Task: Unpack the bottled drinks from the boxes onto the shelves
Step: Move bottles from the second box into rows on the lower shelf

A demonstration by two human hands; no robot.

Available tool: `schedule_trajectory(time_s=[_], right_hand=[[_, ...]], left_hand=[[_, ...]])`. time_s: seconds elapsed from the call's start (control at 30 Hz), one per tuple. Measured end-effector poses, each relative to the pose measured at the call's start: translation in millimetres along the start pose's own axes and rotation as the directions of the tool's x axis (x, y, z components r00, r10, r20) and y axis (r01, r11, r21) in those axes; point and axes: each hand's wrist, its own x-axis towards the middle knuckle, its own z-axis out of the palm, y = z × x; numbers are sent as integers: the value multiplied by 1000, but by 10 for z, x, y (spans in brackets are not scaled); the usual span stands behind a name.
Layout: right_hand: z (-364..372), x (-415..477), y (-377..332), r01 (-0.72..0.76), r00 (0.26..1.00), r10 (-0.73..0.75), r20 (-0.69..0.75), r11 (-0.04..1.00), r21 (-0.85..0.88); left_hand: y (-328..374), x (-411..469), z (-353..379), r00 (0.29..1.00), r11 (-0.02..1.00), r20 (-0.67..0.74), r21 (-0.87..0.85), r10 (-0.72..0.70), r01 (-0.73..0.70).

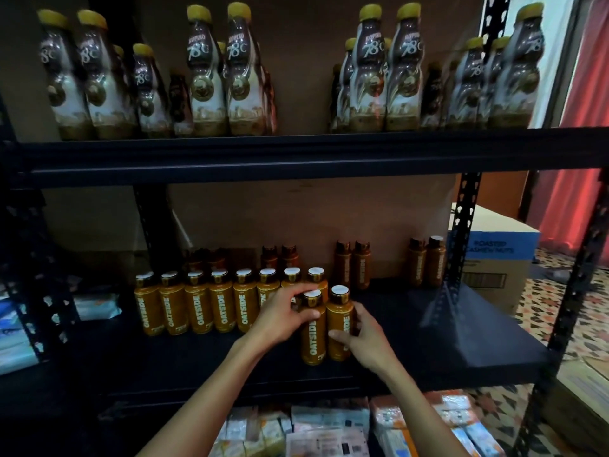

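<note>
Two orange Oatside bottles stand upright side by side on the middle black shelf [428,351]. My left hand [283,316] grips the left bottle [313,338] near its neck. My right hand [361,341] wraps around the right bottle [339,319] from its right side. Behind them a row of several matching orange Oatside bottles [211,305] lines the shelf. Darker brown Oatside bottles [352,263] stand in pairs at the back.
The upper shelf [296,153] holds several tall brown Kopiko 78C bottles [224,74]. A cardboard box [494,255] sits on the patterned floor to the right, behind the rack post. Packaged goods [329,430] fill the lower shelf. White packets [95,306] lie at the left.
</note>
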Motion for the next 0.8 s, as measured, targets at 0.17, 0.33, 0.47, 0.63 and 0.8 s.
schedule_trajectory(time_s=[0.17,0.33,0.47,0.63,0.8], right_hand=[[-270,13,115,-13,999,12,-41,1000,-12],[-505,-15,278,-38,989,35,-143,999,-23],[-563,26,397,-57,982,39,-187,994,-95],[-602,141,400,-66,986,40,-159,984,-162],[-536,259,407,-69,981,37,-190,983,-167]], left_hand=[[163,133,229,999,998,33,48,37,-38],[347,301,472,997,996,62,69,48,-52],[424,376,555,993,979,97,184,67,-84],[364,538,530,954,734,11,637,298,-236],[354,717,525,932,609,13,753,362,-247]])
